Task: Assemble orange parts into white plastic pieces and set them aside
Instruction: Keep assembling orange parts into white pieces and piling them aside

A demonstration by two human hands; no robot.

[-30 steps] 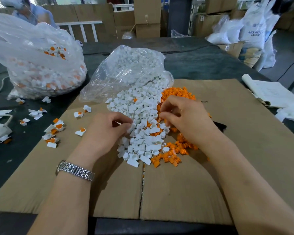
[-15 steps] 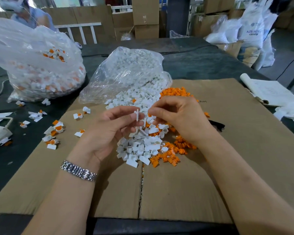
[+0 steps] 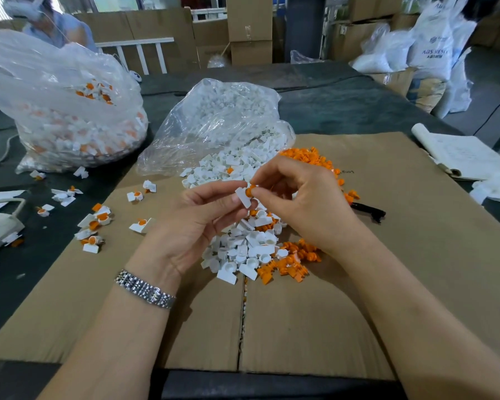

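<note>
White piece (image 3: 244, 197) pinched in left hand (image 3: 197, 223), socket toward right hand (image 3: 303, 203); orange part (image 3: 250, 191) pinched at socket, not judged fully seated.

A white sack (image 3: 436, 50) at the far right reads "ABS RESIN".

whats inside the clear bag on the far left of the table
The clear bag holds white pieces with orange parts fitted in them, best seen near its top. Lower down the plastic blurs them, and what lies at the bottom and back is hidden.
</note>
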